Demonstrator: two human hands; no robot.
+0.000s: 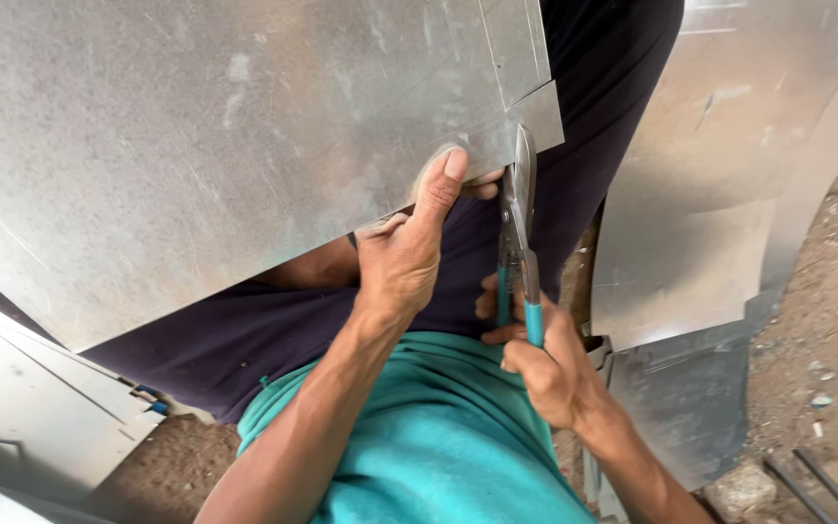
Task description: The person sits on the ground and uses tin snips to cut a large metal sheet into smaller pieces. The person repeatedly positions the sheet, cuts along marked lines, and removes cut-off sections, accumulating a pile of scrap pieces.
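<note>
A large galvanised metal sheet [196, 146] lies across my lap, filling the upper left. My left hand [404, 252] grips its near edge, thumb pressed on top near a notched corner. My right hand [545, 364] is shut on tin snips [518, 233] with teal handles. The snips' blades stand upright at the sheet's edge, just right of my left thumb and below a small rectangular tab [535, 107] of the sheet.
More metal sheets [710, 175] lean at the right, others lie at the lower left [21, 408]. Dirt ground with pebbles shows at the right [836, 340], with two dark rods [817, 480] at the lower right corner.
</note>
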